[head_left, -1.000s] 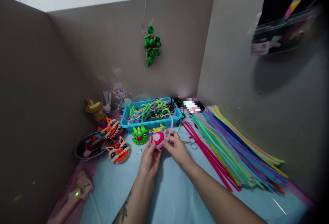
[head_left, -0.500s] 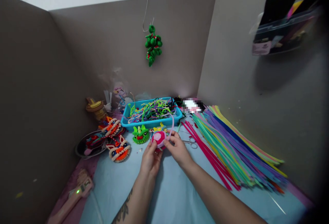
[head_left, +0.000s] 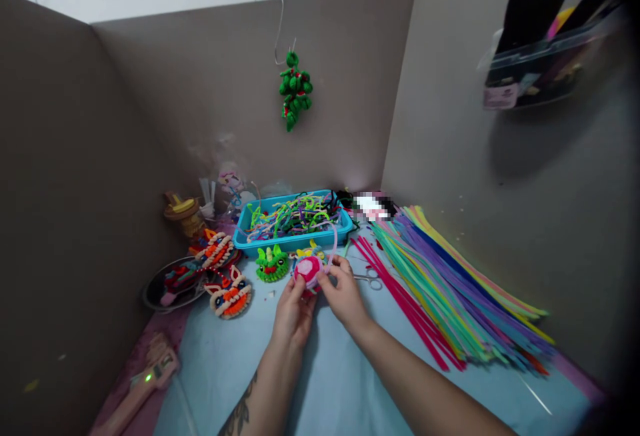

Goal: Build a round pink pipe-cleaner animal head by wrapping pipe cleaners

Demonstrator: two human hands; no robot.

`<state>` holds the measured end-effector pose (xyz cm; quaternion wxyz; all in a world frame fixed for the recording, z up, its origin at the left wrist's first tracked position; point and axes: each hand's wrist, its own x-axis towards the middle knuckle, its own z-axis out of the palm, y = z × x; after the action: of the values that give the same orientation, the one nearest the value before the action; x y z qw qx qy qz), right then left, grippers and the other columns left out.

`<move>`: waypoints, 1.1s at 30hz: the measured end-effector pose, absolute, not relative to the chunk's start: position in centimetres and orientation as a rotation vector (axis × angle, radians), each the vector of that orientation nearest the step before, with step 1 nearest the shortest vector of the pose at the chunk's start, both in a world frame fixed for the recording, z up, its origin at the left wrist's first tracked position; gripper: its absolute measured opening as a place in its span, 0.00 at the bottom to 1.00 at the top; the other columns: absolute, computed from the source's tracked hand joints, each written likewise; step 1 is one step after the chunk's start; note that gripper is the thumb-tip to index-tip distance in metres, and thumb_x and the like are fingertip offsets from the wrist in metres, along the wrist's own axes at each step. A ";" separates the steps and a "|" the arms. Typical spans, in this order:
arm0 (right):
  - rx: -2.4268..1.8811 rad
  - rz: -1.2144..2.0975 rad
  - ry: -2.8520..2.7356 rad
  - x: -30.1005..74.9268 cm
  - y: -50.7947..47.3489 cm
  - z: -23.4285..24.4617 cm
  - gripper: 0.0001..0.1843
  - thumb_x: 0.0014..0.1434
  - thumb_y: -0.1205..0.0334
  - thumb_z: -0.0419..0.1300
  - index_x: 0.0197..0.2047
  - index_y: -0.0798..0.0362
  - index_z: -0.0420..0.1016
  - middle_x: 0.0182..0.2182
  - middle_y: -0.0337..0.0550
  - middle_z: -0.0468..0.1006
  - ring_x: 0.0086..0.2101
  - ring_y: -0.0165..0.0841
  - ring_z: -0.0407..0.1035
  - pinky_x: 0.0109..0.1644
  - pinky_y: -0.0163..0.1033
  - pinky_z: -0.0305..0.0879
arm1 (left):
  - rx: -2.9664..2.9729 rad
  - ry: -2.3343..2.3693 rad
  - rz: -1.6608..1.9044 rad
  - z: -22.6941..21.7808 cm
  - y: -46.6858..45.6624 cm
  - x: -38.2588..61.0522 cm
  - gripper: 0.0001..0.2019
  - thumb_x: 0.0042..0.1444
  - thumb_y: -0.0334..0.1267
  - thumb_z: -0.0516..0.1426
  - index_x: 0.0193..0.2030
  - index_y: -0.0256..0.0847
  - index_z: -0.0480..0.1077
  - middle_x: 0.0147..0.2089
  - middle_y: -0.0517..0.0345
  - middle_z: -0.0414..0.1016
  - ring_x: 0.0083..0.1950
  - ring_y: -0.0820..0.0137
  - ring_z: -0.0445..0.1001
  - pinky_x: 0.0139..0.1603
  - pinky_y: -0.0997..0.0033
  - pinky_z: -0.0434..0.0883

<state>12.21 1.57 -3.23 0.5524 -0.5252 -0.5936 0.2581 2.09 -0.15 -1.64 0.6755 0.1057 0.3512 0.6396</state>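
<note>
A round pink and magenta pipe-cleaner piece (head_left: 308, 268) is held between both hands over the table. My left hand (head_left: 294, 309) grips its lower left side, thumb on the front face. At its right edge, my right hand (head_left: 345, 293) pinches a pale pink pipe cleaner (head_left: 335, 243), whose free end loops up and over to the left. Right behind the piece sits a partly hidden yellow and blue figure (head_left: 313, 251). A green dragon-like head (head_left: 273, 264) lies just left of it. Scissors (head_left: 370, 279) rest to the right of my right hand.
A blue tray (head_left: 243, 243) of pipe-cleaner scraps stands behind. Long pipe cleaners (head_left: 450, 283) spread across the right. Orange-and-cream lion heads (head_left: 231, 296) and a round dark dish (head_left: 155, 293) are on the left. A glue gun (head_left: 150, 383) with a lit green light lies front left. Grey partitions enclose the table.
The view has shifted slightly. Both hands keep nearly the same hold on the pink piece and the pale pipe cleaner.
</note>
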 end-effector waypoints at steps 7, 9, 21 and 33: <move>-1.263 0.571 -1.332 11.8 1.1 -2.8 0.05 0.53 0.62 0.57 0.28 0.53 0.73 0.48 0.50 0.66 0.52 0.43 0.61 0.56 0.47 0.57 | 0.191 0.788 1.432 -1.8 -0.2 2.5 0.05 0.56 0.29 0.57 0.39 0.34 0.73 0.35 0.52 0.79 0.33 0.72 0.78 0.34 0.76 0.76; -1.243 0.641 -1.320 12.0 1.2 -2.6 0.06 0.52 0.61 0.59 0.28 0.53 0.74 0.47 0.50 0.66 0.51 0.42 0.62 0.56 0.46 0.58 | 0.173 0.781 1.434 -1.6 -0.1 2.5 0.06 0.57 0.28 0.56 0.39 0.34 0.73 0.35 0.52 0.79 0.32 0.73 0.78 0.33 0.77 0.75; -1.155 0.952 -1.278 14.0 1.9 -1.6 0.06 0.48 0.58 0.60 0.27 0.52 0.74 0.46 0.47 0.66 0.49 0.41 0.63 0.46 0.41 0.62 | 0.091 0.774 1.463 -0.2 0.1 1.9 0.10 0.60 0.26 0.50 0.41 0.31 0.72 0.35 0.49 0.79 0.33 0.70 0.78 0.34 0.74 0.76; -1.149 0.954 -1.301 13.6 2.0 -2.0 0.06 0.47 0.59 0.59 0.24 0.52 0.71 0.44 0.47 0.66 0.46 0.40 0.65 0.42 0.40 0.65 | 0.181 0.749 1.440 -1.1 0.1 1.8 0.08 0.58 0.25 0.54 0.42 0.32 0.72 0.37 0.49 0.79 0.33 0.71 0.78 0.33 0.77 0.76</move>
<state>13.64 1.97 -2.03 0.5485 -0.4851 -0.5493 0.4026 1.78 0.10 -1.07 0.6846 0.0810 0.3341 0.6428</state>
